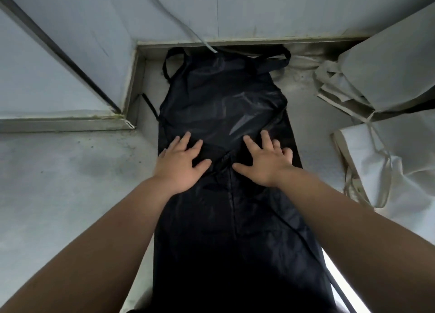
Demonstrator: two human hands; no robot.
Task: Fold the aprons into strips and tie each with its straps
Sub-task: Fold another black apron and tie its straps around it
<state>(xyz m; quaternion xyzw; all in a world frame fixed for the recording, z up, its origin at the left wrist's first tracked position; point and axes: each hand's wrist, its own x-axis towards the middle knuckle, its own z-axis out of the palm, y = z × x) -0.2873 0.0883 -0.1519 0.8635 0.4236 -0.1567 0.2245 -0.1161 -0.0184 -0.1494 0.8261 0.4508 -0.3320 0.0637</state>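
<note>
Flat, splayed: left grip [180,165], right grip [266,164]

apron [223,105] flat on counter [58,171], both hands on its middle, cloth pile [388,100] right

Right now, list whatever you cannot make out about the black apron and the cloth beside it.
Head view only:
- Black apron: lower hem cut off by the bottom edge.
- Fabric under the left hand and right hand: covered by the flat palms.
- Side strap: its near end runs under the apron.
- Pale cloths: cut off by the right edge; count unclear.
</note>
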